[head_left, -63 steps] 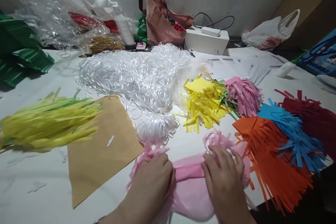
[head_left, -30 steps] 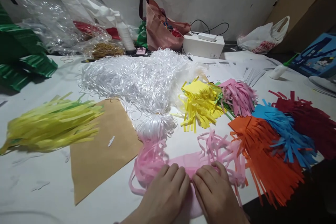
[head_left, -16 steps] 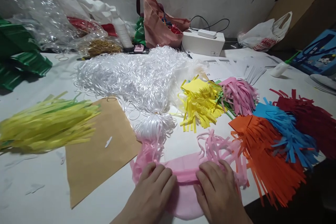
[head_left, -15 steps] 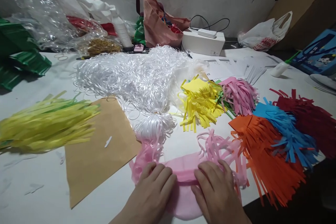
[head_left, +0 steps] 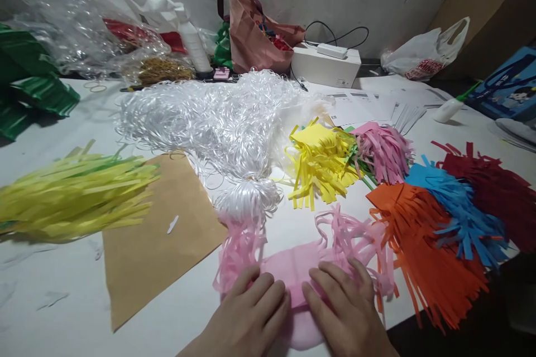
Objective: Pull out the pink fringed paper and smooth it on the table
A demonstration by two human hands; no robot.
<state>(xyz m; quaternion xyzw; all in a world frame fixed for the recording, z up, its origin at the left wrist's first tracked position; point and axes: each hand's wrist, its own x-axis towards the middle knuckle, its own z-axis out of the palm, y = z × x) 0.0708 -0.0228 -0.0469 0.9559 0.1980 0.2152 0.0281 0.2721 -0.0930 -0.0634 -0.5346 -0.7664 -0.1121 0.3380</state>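
A thin pink sheet with fringed ends lies in front of me, a folded band running across its middle. My left hand has its fingers curled over the left part of that fold. On the right part, my right hand grips the fold in the same way, the fingertips of both hands close together. Loose pink strips spread out beyond each hand. The thumbs and the underside of the fold are mostly hidden.
Brown paper and a yellow fringed bundle lie left. A heap of white shiny string fills the middle. Yellow, pink, orange, blue and dark red tassels lie right. A glue bottle stands behind.
Both hands have drawn the folded band slightly nearer to me, and more flat pink sheet shows beyond it. The left hand has shifted a little right, closer to the right hand.
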